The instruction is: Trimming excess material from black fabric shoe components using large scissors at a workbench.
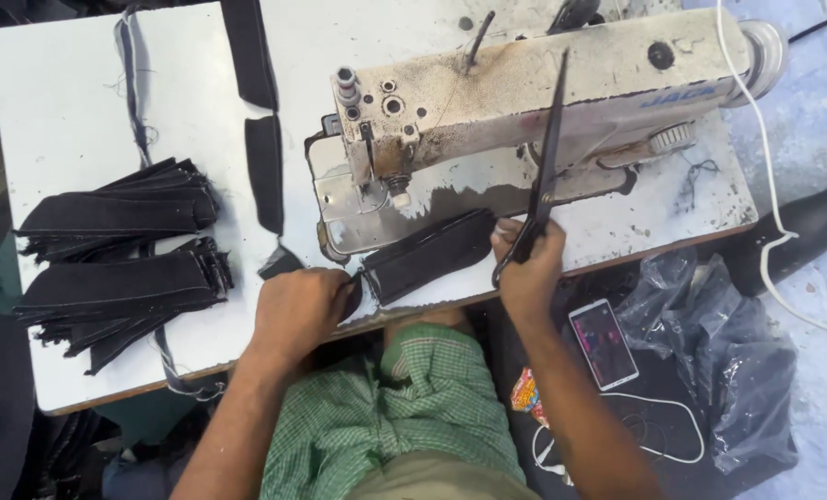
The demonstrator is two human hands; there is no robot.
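2 bare hands worked at a white worktop [80, 93] seen from above, where a worn cream-coloured industrial sewing machine [524, 93] stood at the far side. The right hand [529, 268] gripped a pair of long dark steel scissors [545, 171], fingers closed through the handles and blades pointing away from the person, up across the machine body. The left hand [298, 310] lay knuckles-up on the near edge of the worktop, its fingers curled down onto the end of a black rectangular fabric strip [427, 252]; whether they pinched the cloth or only pressed on it could not be told. That strip lay slanted on the worktop just in front of the machine's metal bed plate [339, 199], between the 2 hands, its far end near the right hand's fingers.

At the left of the worktop sat 2 fanned stacks of similar black fabric strips [122, 255], well apart from the hands. 2 more long black pieces [263, 167] lay end to end between the stacks and the machine. Below the worktop, the person's green checked garment [385, 407] filled the foreground. To the right, a white-edged smartphone [603, 343] with a lit screen rested on dark cloth beside crumpled dark plastic bags [709, 352], a white cable [765, 185] trailing past.
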